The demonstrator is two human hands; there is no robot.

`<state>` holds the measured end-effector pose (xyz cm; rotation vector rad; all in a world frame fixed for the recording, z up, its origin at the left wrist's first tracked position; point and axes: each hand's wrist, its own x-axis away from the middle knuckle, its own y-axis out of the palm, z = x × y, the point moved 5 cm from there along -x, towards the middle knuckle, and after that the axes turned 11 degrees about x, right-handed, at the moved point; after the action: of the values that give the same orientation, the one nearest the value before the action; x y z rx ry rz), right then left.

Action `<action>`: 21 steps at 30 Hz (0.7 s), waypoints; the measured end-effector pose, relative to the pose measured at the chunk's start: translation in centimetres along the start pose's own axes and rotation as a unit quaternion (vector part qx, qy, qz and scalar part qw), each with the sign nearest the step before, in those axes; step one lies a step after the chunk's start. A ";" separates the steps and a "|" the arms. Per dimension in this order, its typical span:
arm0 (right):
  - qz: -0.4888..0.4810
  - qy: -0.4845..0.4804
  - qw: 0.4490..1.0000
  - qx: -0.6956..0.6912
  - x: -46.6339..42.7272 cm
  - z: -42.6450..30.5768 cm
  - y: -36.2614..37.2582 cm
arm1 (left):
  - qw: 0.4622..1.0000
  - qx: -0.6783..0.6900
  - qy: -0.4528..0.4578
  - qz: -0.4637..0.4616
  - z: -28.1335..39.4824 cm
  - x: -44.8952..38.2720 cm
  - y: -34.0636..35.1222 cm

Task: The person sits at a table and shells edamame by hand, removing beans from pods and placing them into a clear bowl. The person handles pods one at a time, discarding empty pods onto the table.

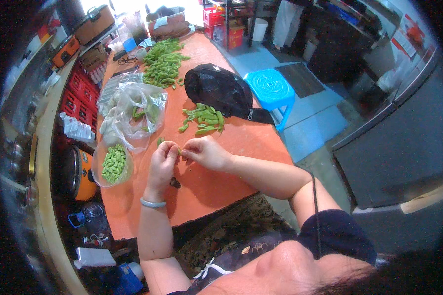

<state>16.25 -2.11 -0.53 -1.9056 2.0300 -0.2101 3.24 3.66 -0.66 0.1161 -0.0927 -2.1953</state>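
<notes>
Over the orange tabletop, my left hand and my right hand meet fingertip to fingertip. Between them they pinch a small green bean pod, mostly hidden by the fingers. A bit of green shows just beyond my left knuckles. To the left, a clear plastic bowl holds shelled green beans. Past my right hand lies a small pile of green pods. A clear plastic bag with some green pods or hulls inside sits behind the bowl.
A larger heap of pods covers the table's far part. A black mesh cap rests near the right edge, beside a blue plastic stool. Eyeglasses lie far left. Red crates stand beside the table. Another person's legs appear at the back.
</notes>
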 end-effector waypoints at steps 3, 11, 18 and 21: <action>-0.013 -0.038 0.995 0.091 0.0 -0.2 0.1 | 0.999 0.003 -0.042 -0.015 -0.5 0.0 -0.3; 0.062 -0.161 0.952 0.252 0.7 -2.0 -0.3 | 0.999 -0.009 -0.043 -0.019 -0.4 0.0 0.0; 0.085 -0.102 0.979 0.157 0.3 -1.5 -0.5 | 0.999 0.027 -0.019 0.004 0.9 0.2 0.4; 0.087 -0.126 0.969 0.196 0.3 -1.6 -0.7 | 1.000 0.011 -0.015 -0.006 1.8 0.2 0.8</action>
<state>16.31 -2.70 1.17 -1.4288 1.8142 -0.2840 3.51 3.06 1.15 0.0959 -0.1343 -2.2089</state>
